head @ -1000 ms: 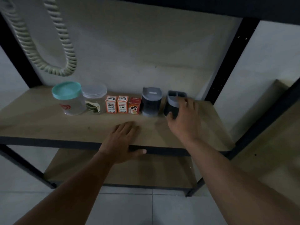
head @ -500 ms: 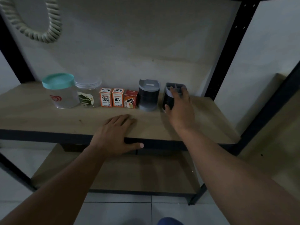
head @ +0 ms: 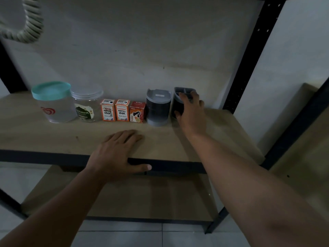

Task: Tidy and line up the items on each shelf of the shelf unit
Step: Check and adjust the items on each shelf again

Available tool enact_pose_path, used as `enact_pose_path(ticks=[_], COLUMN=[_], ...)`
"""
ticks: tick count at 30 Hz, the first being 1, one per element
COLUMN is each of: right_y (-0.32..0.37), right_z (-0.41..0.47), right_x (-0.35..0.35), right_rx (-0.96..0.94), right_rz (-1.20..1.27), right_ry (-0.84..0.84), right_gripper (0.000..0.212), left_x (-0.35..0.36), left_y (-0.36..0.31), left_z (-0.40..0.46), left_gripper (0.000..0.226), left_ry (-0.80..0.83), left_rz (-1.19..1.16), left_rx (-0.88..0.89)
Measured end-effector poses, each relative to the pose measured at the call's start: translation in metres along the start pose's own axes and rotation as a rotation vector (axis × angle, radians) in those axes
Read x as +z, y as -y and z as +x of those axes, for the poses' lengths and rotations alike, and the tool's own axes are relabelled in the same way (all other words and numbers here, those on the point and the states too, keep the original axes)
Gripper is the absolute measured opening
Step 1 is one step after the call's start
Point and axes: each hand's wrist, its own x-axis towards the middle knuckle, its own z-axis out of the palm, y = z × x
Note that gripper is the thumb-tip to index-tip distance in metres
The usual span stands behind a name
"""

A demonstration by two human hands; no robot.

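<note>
Right hand (head: 191, 113) grips dark holder (head: 178, 104); left hand (head: 115, 154) rests on shelf (head: 53, 138)

Wooden shelf (head: 53, 136) — jars (head: 55, 104), ink boxes (head: 115, 111), dark containers (head: 157, 107) along back.

Item count, upper shelf (head: 53, 139):

- Clear jars: 2. One jar with teal lid (head: 53, 102); one jar with clear lid (head: 87, 104).
- Orange "REFILL INK" boxes: 2, first ink box (head: 107, 110) and second ink box (head: 122, 110).
- Other orange box (head: 137, 112): 1.
- Dark grey containers: 2, left container (head: 158, 106) and right container (head: 179, 102).
- Hands in view: 2, left hand (head: 114, 154) and right hand (head: 193, 114).
</note>
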Motion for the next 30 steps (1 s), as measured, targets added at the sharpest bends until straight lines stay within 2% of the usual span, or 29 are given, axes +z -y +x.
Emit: enact_pose_path(ticks=[13, 30], right_y=[-0.004, -0.005], right_z=[0.034, 0.046], right_x=[0.02, 0.029], right_rx=[-0.007, -0.019], right_rz=[-0.015, -0.096], right_ry=[0.008, 0.002], right_gripper=[0.067, 0.066], left_x=[0.015, 0.02], left_y=[-0.001, 0.0], left_z=[-0.002, -0.001], left_gripper=[0.111, 0.107], left_ry=[-0.121, -0.12], left_rz=[0.131, 0.176], left_rx=[-0.003, -0.003])
